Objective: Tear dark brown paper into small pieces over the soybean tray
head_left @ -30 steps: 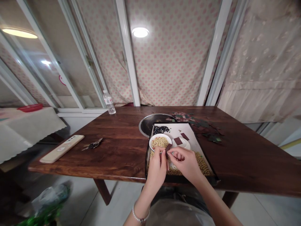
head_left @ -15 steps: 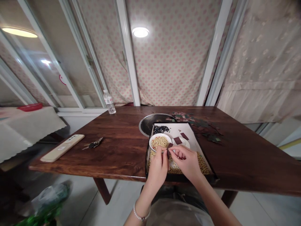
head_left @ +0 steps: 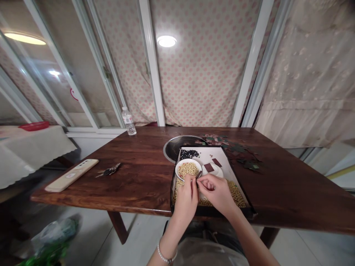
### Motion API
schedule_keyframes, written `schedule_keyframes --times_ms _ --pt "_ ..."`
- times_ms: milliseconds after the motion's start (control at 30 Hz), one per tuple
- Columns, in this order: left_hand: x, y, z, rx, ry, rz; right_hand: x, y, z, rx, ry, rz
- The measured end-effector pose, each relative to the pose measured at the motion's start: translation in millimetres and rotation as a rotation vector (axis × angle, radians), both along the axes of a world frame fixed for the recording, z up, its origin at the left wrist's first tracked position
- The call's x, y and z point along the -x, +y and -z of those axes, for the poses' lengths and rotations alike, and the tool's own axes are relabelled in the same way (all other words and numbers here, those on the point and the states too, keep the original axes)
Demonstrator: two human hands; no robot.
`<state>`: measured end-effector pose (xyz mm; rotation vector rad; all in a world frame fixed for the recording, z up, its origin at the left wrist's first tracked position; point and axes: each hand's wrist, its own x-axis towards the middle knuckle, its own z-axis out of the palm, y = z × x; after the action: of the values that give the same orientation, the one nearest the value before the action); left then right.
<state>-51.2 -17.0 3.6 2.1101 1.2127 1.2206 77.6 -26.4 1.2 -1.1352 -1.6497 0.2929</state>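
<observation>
Chip (head_left: 199, 174), small and dark, held above the loose soybeans (head_left: 237, 190) in the tray (head_left: 251, 212), just beside the white bowl (head_left: 188, 169). Left hand (head_left: 186, 197) and right hand (head_left: 217, 192) meet on it, fingertips pinched narrow. Judged step: chip in hand, not yet set down. Next move calls for a steady pinch clear of the bowl.

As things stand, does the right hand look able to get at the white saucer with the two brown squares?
Probably yes: the saucer lies in the tray just beyond the right hand, nothing between them, though its fingers share a small dark piece with the left hand.
</observation>
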Motion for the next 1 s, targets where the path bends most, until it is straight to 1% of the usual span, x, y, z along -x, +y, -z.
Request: schedule_keyframes --times_ms 100,233,333,467,567,700,800,1000 --pt "0.0 -0.5 0.2 -0.04 -0.007 -0.025 -0.9 -0.1 -1.5 0.013 0.001 -0.032" --pt "-1.1 -1.2 -0.5 -0.079 -0.036 -0.04 -1.8 0.8 -3.3 -0.031 0.03 0.015" --pt "-0.7 -0.7 -0.3 -0.028 -0.069 -0.015 -1.6 1.0 -4.1 -0.066 0.034 0.053" --pt "0.6 -0.7 0.7 0.057 -0.111 0.013 -1.2 -0.9 -4.7 -0.112 -0.026 0.063" --pt "0.5 -1.9 0.9 0.051 -0.101 0.012 -1.7 -1.9 -4.2 -0.161 -0.059 0.062" --pt "0.3 -3.1 0.8 0.022 -0.104 0.027 -2.7 -0.9 -3.0 -0.205 -0.023 0.126" --pt "0.8 -2.8 1.9 0.02 -0.117 0.033 -2.9 -0.8 -3.5 -0.228 -0.018 0.139" --pt "1.4 -1.9 3.7 0.028 -0.146 0.044 -2.7 -4.0 -7.3 -0.208 0.023 0.165"
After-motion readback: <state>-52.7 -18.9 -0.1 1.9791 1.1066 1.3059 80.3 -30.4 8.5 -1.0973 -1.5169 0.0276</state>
